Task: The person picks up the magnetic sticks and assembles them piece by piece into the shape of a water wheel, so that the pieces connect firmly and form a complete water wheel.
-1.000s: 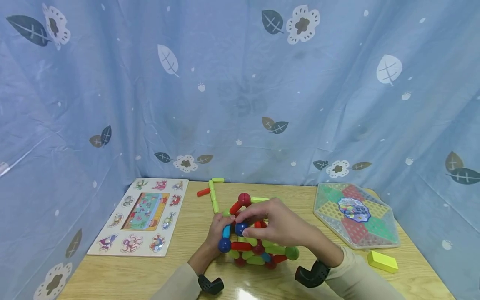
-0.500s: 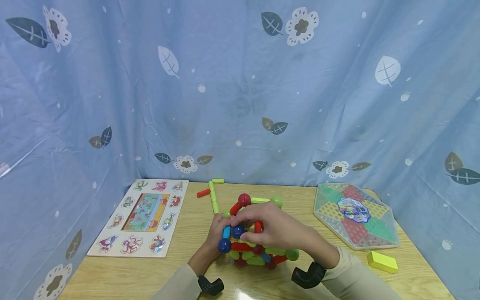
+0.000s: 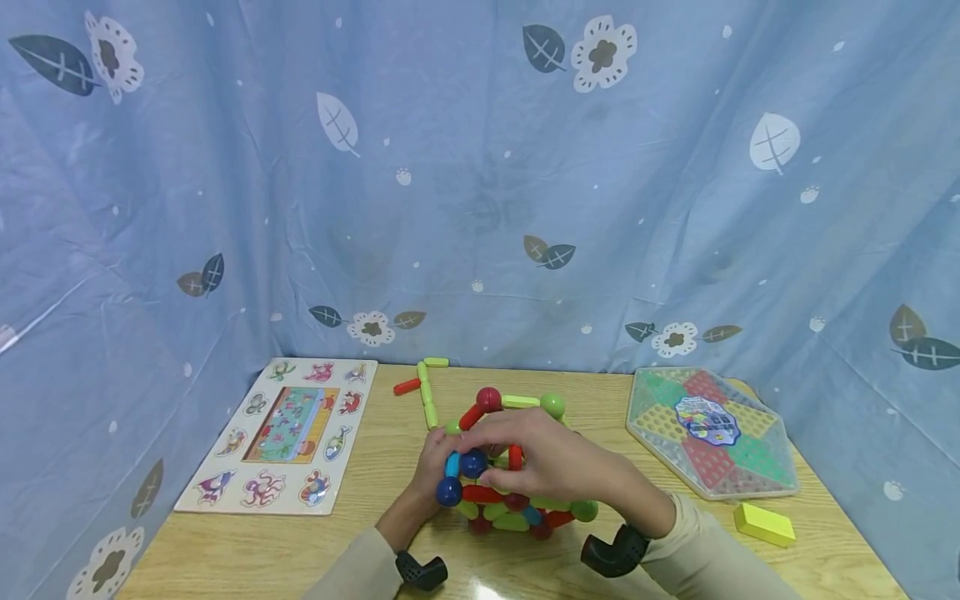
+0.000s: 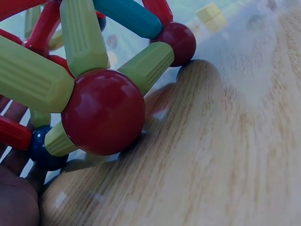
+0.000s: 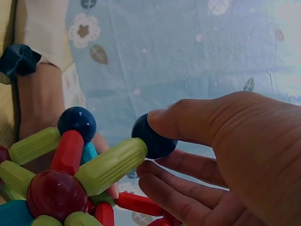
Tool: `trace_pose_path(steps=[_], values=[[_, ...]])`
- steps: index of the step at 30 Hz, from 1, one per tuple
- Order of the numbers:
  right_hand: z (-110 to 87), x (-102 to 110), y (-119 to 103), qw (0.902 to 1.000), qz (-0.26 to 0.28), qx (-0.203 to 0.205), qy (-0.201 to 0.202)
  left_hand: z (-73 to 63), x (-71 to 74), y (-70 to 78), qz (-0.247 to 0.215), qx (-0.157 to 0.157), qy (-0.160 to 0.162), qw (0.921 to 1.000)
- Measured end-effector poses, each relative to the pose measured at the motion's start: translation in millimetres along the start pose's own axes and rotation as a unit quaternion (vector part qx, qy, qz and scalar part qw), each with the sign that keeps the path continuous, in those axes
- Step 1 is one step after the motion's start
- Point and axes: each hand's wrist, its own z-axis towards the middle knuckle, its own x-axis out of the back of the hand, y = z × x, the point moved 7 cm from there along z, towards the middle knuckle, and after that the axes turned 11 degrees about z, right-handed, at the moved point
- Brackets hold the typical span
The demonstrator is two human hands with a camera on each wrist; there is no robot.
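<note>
A frame of magnetic rods and balls (image 3: pixel 483 494) in red, yellow-green and blue stands on the wooden table. My right hand (image 3: pixel 536 450) pinches a dark blue ball (image 5: pixel 153 136) between thumb and fingers. In the right wrist view that ball meets the end of a yellow-green rod (image 5: pixel 113 165), whose other end joins a red ball (image 5: pixel 56 195). My left hand (image 3: pixel 431 467) holds the frame's left side, beside a light blue rod (image 3: pixel 453 463). The left wrist view shows a large red ball (image 4: pixel 103 113) low on the frame; part of the left hand is hidden behind rods.
Loose yellow-green rods (image 3: pixel 427 393) and a red rod (image 3: pixel 407 386) lie behind the frame. A picture puzzle board (image 3: pixel 347 442) lies left. On the right are a hexagonal game box (image 3: pixel 678 462) and a yellow block (image 3: pixel 765 524). A blue curtain (image 3: pixel 480 208) closes the back.
My right hand has moved slightly down and left with the blue ball, uncovering a green ball at the frame's back right. The left hand has stayed in place.
</note>
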Motion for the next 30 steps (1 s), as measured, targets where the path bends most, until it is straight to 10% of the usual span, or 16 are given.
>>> trace_pose_path(steps=[8, 16, 23, 30], values=[[-5.2, 7.8, 0.2, 0.9997, 0.018, -0.003, 0.019, -0.1, -2.4, -0.3, -0.013, 0.006, -0.020, 0.9997], [-45.9, 49.6, 20.0, 0.9844, 0.118, 0.001, 0.131, -0.3, -0.3, -3.3, -0.004, 0.028, 0.028, 0.9992], [-100.5, 75.1, 63.9, 0.9228, 0.295, 0.018, 0.247, 0.3, 0.4, -2.6, -0.003, 0.017, 0.043, 0.9989], [-143.7, 55.3, 127.8, 0.8622, 0.423, 0.040, 0.276, -0.1, -1.4, -2.9, -0.001, 0.022, 0.037, 0.9991]])
